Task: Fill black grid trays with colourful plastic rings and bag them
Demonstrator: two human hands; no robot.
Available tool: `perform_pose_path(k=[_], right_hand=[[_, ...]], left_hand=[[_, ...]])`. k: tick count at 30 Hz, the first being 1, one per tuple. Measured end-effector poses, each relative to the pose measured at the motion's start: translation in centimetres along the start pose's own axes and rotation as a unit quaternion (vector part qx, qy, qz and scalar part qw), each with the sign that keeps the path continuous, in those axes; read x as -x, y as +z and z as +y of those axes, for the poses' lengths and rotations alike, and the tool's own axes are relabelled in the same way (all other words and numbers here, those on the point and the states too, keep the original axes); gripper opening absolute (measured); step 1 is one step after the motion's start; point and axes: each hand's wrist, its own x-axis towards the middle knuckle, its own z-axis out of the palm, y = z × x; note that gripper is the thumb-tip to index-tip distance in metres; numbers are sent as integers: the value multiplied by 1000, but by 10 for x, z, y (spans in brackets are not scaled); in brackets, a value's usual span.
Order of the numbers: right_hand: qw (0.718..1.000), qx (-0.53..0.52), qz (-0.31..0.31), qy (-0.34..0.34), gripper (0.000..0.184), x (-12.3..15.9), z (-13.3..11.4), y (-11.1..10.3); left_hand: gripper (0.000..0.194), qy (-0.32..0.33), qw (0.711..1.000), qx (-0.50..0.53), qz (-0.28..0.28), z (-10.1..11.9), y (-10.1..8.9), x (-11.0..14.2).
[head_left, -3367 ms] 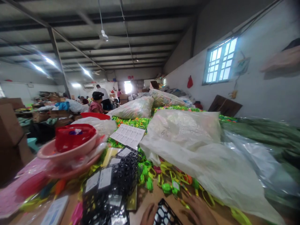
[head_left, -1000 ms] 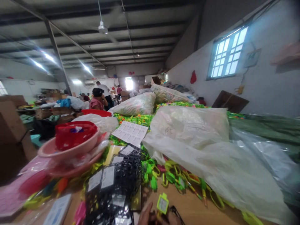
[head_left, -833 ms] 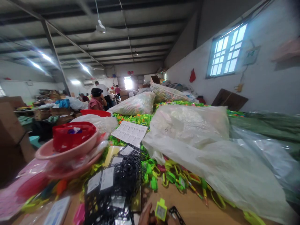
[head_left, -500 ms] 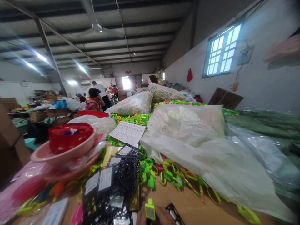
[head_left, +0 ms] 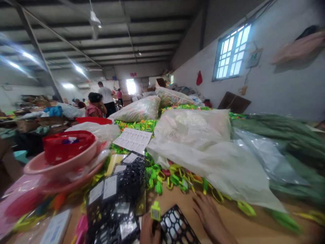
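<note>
My left hand (head_left: 150, 230), at the bottom edge, is closed on a yellow-green toy watch (head_left: 155, 210) with a grey face turned up. Beside that hand lies a black perforated sheet (head_left: 175, 220) with oval openings. My right hand (head_left: 209, 213) reaches forward over the brown tabletop (head_left: 169, 200), fingers stretched out and apart. Its fingertips are at the near edge of a heap of green and yellow toy watches (head_left: 158, 186), close to a thin pencil-like stick (head_left: 193, 189). Whether they touch the stick is unclear.
More black perforated sheets with white labels (head_left: 110, 186) are piled left of centre. Pink basins (head_left: 61, 169) hold a red bag (head_left: 68, 149). A large whitish plastic bag (head_left: 193, 135) covers part of the heap. A printed label sheet (head_left: 133, 139) lies on it. People are in the background.
My right hand has moved from beside my left hand out to the right and forward. The left hand still holds the toy watch. The view has shifted right, exposing more of the perforated sheet.
</note>
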Motion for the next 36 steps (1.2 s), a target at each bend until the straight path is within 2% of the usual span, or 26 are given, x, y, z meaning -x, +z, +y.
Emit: perform_pose_path(k=[2, 5, 7, 9, 13, 15, 18, 21, 25, 31, 34, 36], right_hand=[[997, -52, -53, -9, 34, 10, -24, -12], [987, -113, -117, 16, 26, 3, -52, -43], [987, -94, -128, 37, 24, -15, -54, -59], [987, -55, -145, 48, 24, -33, -49, -66], [984, 28, -168, 55, 23, -57, -51, -61], [975, 86, -181, 94, 25, -64, -59, -53], [960, 137, -189, 152, 37, -65, -67, -43], [961, 133, -181, 163, 34, -58, -63, -40], [969, 145, -146, 140, 26, -54, -56, -44], [962, 140, -150, 180, 30, -87, -64, -31], [960, 111, -159, 201, 26, -98, -59, -26], [964, 90, -154, 198, 24, -96, -51, -26]], left_hand=[[28, -3, 1000, 9, 5, 15, -5, 3], [27, -15, 999, -14, -41, 28, -13, 5], [24, -34, 997, -29, -69, 28, -16, 5], [22, -42, 994, -41, -90, 24, -18, 6], [18, -39, 992, -60, -100, 22, -20, 7], [17, -32, 992, -66, -98, 24, -20, 6], [16, -23, 993, -74, -93, 26, -19, 6], [16, -22, 993, -77, -90, 25, -18, 7], [16, -26, 994, -67, -86, 20, -16, 9], [19, -19, 995, -53, -83, 21, -17, 9], [18, -15, 995, -53, -84, 23, -18, 10], [16, -18, 995, -54, -84, 23, -17, 10]])
